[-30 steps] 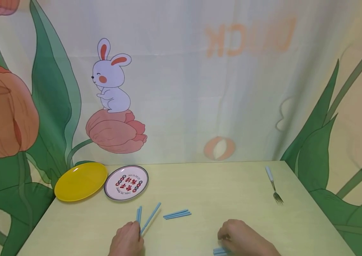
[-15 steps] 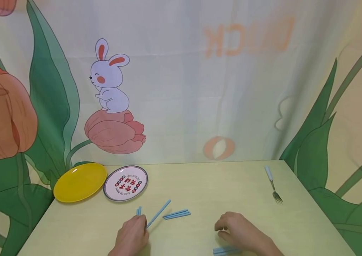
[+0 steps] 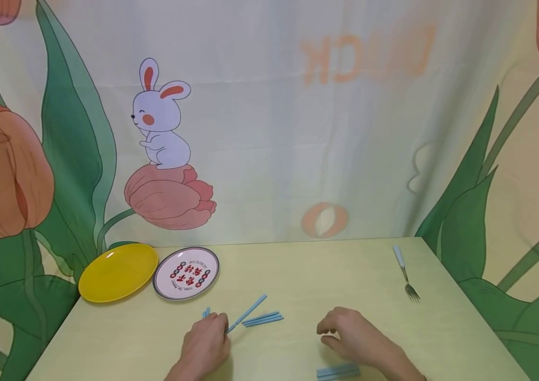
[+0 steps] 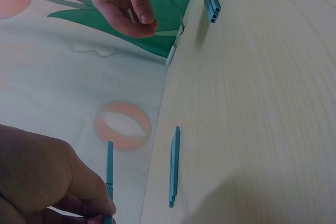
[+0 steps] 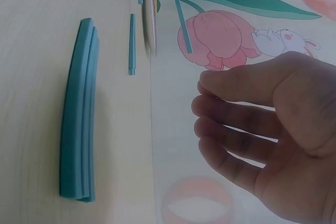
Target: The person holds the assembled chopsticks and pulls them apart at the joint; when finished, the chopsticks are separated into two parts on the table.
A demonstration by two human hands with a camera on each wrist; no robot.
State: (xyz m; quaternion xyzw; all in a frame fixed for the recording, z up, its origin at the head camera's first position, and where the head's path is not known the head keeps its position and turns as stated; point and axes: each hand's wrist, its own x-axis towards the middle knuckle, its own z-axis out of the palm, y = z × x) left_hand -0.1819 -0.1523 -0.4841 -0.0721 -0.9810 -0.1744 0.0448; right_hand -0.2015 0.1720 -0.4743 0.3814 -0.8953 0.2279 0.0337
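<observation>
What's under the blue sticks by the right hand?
The pale tabletop shows around the blue sticks, which rest on it. The spot right underneath is covered, so I can't see it.

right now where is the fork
In the head view, the fork lies near the far right corner of the table, beyond the right hand.

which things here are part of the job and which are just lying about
Likely part of the job:
held stick, in the left hand
left sticks
middle sticks
right sticks, by the right hand

Apparently just lying about:
yellow plate
white plate
fork
</observation>
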